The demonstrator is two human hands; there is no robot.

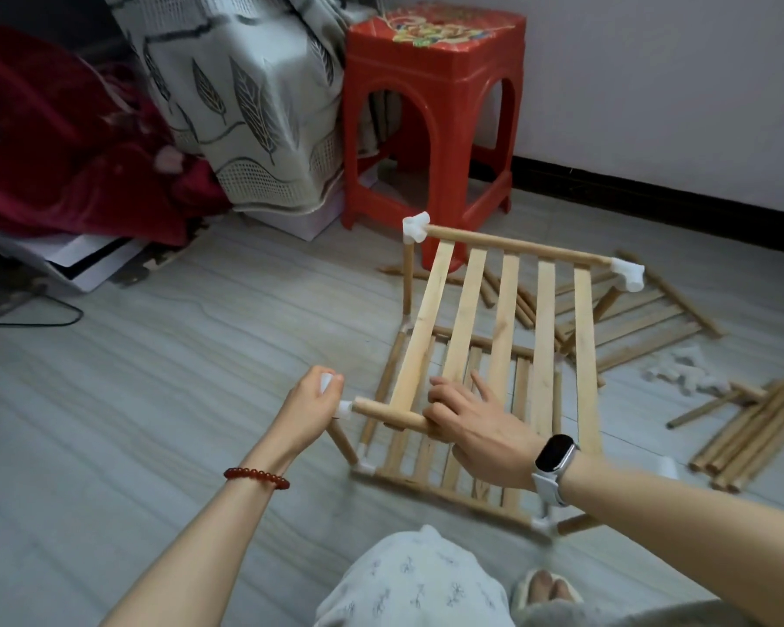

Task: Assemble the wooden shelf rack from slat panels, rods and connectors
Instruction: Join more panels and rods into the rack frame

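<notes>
Two hands: both are at the near end of the upper slat panel (494, 328), close together.
Left hand (311, 402): I see it curled round a white corner connector (331, 391) at the near-left corner, wrist bent, knuckles up.
Right hand (476, 427): thumb and fingers wrap the panel's near rod (392, 411) just beside that connector; forearm comes in from the right, palm down.
Step, as I judge it: seating the rod end into the connector atop the leaning near-left upright (342, 441).
Rack (449, 463): stands on the floor (155, 355) before my knees, lower slat panel down, upper one tilted, its far rod (517, 246) joined to two white connectors.
Handling: thin pine looks light and stiff, though joints are loose, so I'd hold the rods near the sockets, never the slats, which might crack.
Spares: loose rods (743, 436), connectors (680, 373) and another panel (639, 319) lie at the right.
Beyond: red plastic stool (431, 115) by the wall.
</notes>
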